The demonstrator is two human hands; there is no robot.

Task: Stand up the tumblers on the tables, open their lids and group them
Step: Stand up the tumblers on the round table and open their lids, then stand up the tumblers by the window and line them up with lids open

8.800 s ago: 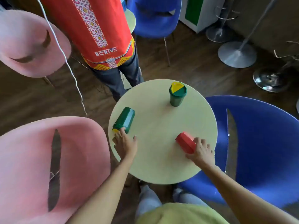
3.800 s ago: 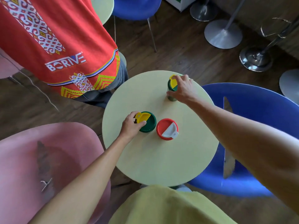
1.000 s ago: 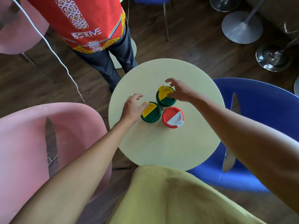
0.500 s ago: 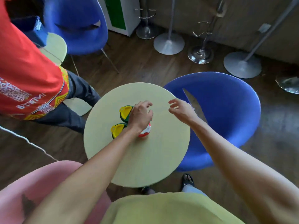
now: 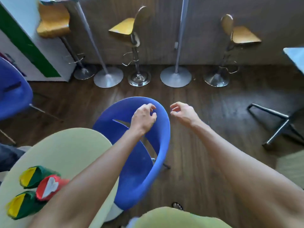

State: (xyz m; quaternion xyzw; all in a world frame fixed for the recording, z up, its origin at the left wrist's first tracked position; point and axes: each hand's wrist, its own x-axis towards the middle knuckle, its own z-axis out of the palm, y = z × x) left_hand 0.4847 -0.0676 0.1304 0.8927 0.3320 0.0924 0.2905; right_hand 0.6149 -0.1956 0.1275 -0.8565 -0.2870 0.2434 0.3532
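Three tumblers (image 5: 39,190) stand grouped near the surface (image 5: 69,150) edge; both hands (image 5: 144,116) loosely curled, empty, so I judge another table comes next.

Your view has swung right, away from the table (image 5: 69,150), which now sits at lower left. Your left hand (image 5: 144,118) has left the tumblers (image 5: 35,190) and hangs empty over the blue chair (image 5: 139,170). Your right hand (image 5: 183,113) is empty above the floor. The tumblers now stand grouped, lids open.
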